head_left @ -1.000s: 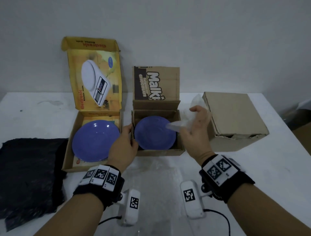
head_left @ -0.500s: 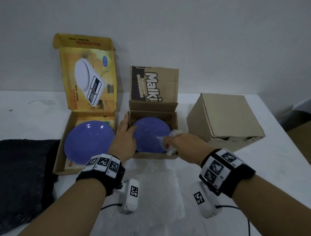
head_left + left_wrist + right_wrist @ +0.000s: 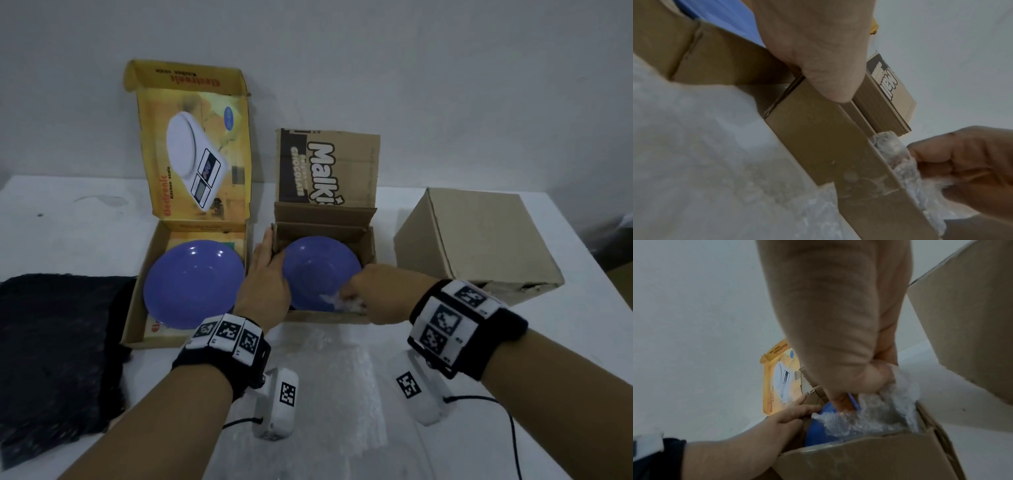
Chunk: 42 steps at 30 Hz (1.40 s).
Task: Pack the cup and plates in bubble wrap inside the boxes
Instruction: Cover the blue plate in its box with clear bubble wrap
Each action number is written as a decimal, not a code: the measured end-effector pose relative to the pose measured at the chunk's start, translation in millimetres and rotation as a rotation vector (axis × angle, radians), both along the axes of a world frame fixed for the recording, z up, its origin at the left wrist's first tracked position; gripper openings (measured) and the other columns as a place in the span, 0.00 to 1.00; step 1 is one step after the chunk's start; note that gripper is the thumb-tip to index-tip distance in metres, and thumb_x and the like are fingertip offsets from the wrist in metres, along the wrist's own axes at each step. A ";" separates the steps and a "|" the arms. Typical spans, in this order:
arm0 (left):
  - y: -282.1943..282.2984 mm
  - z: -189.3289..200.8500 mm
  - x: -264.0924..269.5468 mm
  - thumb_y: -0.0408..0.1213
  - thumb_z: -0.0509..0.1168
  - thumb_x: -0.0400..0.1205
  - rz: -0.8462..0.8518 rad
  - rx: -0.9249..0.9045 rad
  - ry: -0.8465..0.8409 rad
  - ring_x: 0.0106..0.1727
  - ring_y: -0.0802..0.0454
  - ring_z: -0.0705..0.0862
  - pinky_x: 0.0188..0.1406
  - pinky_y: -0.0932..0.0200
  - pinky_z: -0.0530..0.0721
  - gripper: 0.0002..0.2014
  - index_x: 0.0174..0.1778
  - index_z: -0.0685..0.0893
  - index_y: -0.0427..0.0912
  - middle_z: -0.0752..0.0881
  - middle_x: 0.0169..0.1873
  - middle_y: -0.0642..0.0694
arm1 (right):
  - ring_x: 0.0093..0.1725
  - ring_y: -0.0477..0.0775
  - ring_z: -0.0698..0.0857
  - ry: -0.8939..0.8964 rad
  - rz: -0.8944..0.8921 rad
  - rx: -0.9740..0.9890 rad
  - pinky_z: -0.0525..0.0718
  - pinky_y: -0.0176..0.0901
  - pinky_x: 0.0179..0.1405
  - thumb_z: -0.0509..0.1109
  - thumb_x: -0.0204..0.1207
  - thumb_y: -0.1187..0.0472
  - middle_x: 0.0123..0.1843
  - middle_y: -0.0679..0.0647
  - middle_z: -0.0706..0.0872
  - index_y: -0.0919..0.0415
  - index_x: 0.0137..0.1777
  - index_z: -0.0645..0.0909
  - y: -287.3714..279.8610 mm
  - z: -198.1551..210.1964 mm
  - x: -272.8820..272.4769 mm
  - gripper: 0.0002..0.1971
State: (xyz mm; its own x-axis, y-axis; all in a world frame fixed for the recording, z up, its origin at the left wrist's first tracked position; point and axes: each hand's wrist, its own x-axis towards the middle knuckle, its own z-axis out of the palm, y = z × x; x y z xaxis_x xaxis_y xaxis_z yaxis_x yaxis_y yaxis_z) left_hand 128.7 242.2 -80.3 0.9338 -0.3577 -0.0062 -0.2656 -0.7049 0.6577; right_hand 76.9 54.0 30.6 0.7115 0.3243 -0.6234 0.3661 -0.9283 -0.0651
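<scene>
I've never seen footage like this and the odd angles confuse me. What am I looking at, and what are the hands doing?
No machine here: a person wears one camera on the head and one on each wrist, hence three views of one moment. The head view looks down at a white table. On it stand a yellow box holding a blue plate, a middle brown box holding a second blue plate, a closed brown box, a dark cloth and a bubble wrap sheet. The left hand steadies the middle box. The right hand grips a wad of bubble wrap, tucking it beside that plate. No cup is visible.
</scene>
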 end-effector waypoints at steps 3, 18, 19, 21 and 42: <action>-0.2 -0.4 0.7 0.34 0.59 0.84 -0.003 -0.003 -0.007 0.84 0.48 0.50 0.80 0.46 0.60 0.28 0.80 0.62 0.56 0.42 0.84 0.52 | 0.58 0.63 0.81 -0.030 0.005 -0.022 0.75 0.47 0.52 0.61 0.80 0.67 0.60 0.62 0.83 0.59 0.66 0.78 2.4 2.4 5.3 0.16; 0.9 -2.9 2.5 0.34 0.60 0.84 -0.022 0.015 -0.021 0.84 0.48 0.50 0.81 0.48 0.58 0.29 0.80 0.62 0.55 0.41 0.84 0.50 | 0.70 0.61 0.74 0.032 -0.015 -0.010 0.72 0.52 0.70 0.59 0.82 0.46 0.73 0.57 0.72 0.49 0.78 0.64 2.2 -9.9 8.8 0.26; 1.0 -2.9 2.2 0.34 0.60 0.83 -0.025 0.005 -0.026 0.84 0.48 0.50 0.81 0.47 0.58 0.29 0.80 0.62 0.55 0.41 0.84 0.50 | 0.73 0.58 0.72 0.089 -0.016 0.017 0.69 0.50 0.72 0.58 0.83 0.46 0.75 0.54 0.72 0.49 0.78 0.66 2.8 -11.8 9.2 0.24; 1.2 -3.4 1.7 0.34 0.60 0.83 -0.032 -0.007 -0.030 0.84 0.48 0.50 0.81 0.46 0.59 0.29 0.80 0.62 0.56 0.42 0.84 0.50 | 0.65 0.54 0.76 0.161 -0.061 0.080 0.71 0.47 0.68 0.55 0.84 0.47 0.67 0.50 0.80 0.49 0.67 0.78 1.6 -15.1 10.0 0.17; 1.5 0.2 -1.1 0.35 0.59 0.84 0.007 -0.042 0.000 0.82 0.47 0.59 0.76 0.46 0.70 0.27 0.79 0.64 0.54 0.41 0.83 0.55 | 0.50 0.65 0.86 0.100 -0.093 0.021 0.84 0.51 0.54 0.66 0.76 0.70 0.51 0.62 0.90 0.65 0.52 0.88 -5.4 0.5 20.4 0.11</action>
State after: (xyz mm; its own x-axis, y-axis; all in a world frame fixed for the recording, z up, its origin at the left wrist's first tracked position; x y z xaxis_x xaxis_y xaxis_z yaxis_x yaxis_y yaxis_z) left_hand 127.6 243.7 -80.1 0.9363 -0.3512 0.0090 -0.2612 -0.6787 0.6864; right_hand 97.3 48.7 31.1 0.6741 0.2736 -0.6861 0.2689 -0.9560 -0.1170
